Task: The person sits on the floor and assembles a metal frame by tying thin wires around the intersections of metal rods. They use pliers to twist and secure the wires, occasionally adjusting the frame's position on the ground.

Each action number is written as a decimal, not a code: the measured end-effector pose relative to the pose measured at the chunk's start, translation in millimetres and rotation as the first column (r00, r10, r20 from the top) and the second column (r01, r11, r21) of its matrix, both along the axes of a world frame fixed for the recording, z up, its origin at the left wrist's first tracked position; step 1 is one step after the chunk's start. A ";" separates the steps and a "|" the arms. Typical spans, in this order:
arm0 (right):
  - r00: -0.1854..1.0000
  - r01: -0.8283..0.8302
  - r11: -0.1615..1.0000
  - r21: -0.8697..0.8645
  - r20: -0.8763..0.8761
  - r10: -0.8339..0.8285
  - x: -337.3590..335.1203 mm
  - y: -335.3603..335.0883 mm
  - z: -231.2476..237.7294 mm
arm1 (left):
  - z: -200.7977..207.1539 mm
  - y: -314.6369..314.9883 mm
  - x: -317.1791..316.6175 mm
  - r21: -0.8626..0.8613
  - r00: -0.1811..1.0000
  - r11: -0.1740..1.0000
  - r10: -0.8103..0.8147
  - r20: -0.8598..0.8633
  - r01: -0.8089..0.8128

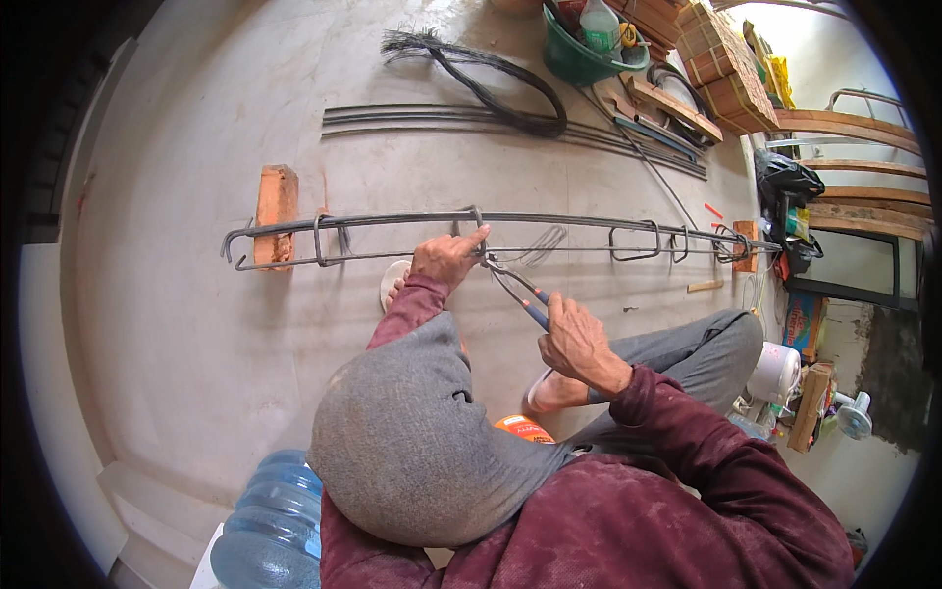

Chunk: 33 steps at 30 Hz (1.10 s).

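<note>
A long, narrow rebar cage (392, 219) lies across in front of me, its bars running through several bent stirrups. My left hand (446, 259) is closed at the middle stirrup (478, 213), its index finger stretched along it; the other fingertips are partly hidden. In my right hand (581, 342) I grip a pair of end-cutting pincers (506, 279) by their blue and orange handles. Their jaws meet the lower bar at the stirrup, right beside my left hand. Whether tie wire is between the jaws is too small to tell.
Bricks (278, 201) prop the cage at both ends. Beyond it lie loose steel bars (392, 118) and a looped bundle of tie wire (491, 90). A green bucket (561, 54) and stacked bricks (721, 69) stand far right. Near me is a blue water jug (265, 525).
</note>
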State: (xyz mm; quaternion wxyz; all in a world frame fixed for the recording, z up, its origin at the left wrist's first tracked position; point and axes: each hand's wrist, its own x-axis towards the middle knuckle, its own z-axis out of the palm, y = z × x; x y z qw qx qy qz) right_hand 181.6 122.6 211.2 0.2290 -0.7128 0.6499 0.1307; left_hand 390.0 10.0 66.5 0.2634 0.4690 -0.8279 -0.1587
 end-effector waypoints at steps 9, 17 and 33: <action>0.370 0.308 0.387 0.869 0.266 -0.890 11.5 -0.4 -16.2 | -9.2 1.8 0.8 -0.003 1.000 1.000 -0.003 -0.009 0.003; 0.118 0.175 0.088 0.981 0.068 -0.991 16.0 -1.8 -17.1 | -6.6 1.3 2.5 -0.075 1.000 0.997 0.014 -0.027 -0.016; -0.305 -0.381 -0.037 0.924 -0.163 -0.938 4.1 11.5 -35.7 | 0.8 0.5 -0.7 0.015 0.999 0.999 -0.037 -0.035 0.038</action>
